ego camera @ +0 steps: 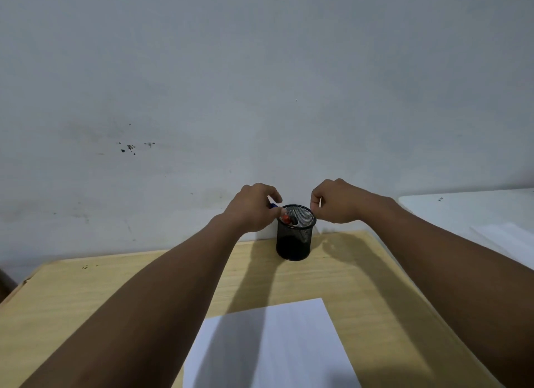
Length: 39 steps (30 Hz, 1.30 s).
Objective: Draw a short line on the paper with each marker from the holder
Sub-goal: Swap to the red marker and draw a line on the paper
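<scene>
A black mesh holder (pixel 294 240) stands at the far edge of the wooden table (pixel 86 295), against the wall. A red marker cap (pixel 285 218) and a black marker cap (pixel 294 220) show inside it. My left hand (pixel 251 208) is at the holder's left rim, its fingers pinched on a blue marker (pixel 273 205) of which only a short end shows. My right hand (pixel 336 201) hovers by the right rim with fingers curled closed; a thin pale sliver shows at the fingertips, too small to identify. A white sheet of paper (pixel 277 347) lies near me, blank where I can see it.
A grey-white wall (pixel 260 99) rises directly behind the holder. A white surface (pixel 468 211) with a pale sheet (pixel 502 237) on it adjoins the table on the right. The table's left corner (pixel 26 280) drops off into a dark gap.
</scene>
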{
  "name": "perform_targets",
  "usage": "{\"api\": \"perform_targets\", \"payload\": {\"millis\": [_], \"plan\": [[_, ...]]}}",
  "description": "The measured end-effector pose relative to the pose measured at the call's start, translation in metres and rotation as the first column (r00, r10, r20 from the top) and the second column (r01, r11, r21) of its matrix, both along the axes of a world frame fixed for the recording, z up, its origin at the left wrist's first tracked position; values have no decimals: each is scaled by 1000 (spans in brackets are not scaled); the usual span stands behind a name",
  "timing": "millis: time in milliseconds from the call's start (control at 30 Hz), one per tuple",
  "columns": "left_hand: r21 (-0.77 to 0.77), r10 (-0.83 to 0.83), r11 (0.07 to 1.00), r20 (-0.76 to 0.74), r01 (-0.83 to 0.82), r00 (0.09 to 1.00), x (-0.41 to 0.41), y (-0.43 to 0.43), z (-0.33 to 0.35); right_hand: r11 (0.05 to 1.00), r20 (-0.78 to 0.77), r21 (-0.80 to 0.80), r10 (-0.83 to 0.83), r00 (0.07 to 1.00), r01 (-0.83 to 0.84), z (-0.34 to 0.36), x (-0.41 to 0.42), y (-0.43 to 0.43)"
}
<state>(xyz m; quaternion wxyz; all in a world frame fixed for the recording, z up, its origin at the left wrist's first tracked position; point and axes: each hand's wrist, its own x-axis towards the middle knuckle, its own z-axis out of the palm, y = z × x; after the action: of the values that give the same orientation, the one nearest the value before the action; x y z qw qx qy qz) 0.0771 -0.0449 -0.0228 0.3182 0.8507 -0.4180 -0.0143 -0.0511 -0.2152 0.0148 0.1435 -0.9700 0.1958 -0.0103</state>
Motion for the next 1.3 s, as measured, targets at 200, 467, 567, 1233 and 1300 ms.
{"api": "perform_targets", "payload": {"millis": [200, 467, 567, 1233, 1300], "plan": [[48, -85, 995, 74, 82, 994, -10, 5, -5, 1000, 32, 15, 10, 999, -11, -7, -5, 5], [90, -121, 990, 205, 105, 971, -19, 2, -3, 998, 104, 56, -5, 995, -1, -19, -13, 8], [12, -81, 997, 250, 80, 965, -24, 2, -2, 999, 140, 52, -17, 990, 10, -16, -17, 7], [-637, -86, 613, -642, -468, 762, -57, 183, 29, 927, 395, 368, -82, 915, -76, -19, -13, 172], [-610, -129, 582, -722, -537, 680, -58, 201, 9, 855, 423, 503, -116, 898, -126, -37, -9, 187]]}}
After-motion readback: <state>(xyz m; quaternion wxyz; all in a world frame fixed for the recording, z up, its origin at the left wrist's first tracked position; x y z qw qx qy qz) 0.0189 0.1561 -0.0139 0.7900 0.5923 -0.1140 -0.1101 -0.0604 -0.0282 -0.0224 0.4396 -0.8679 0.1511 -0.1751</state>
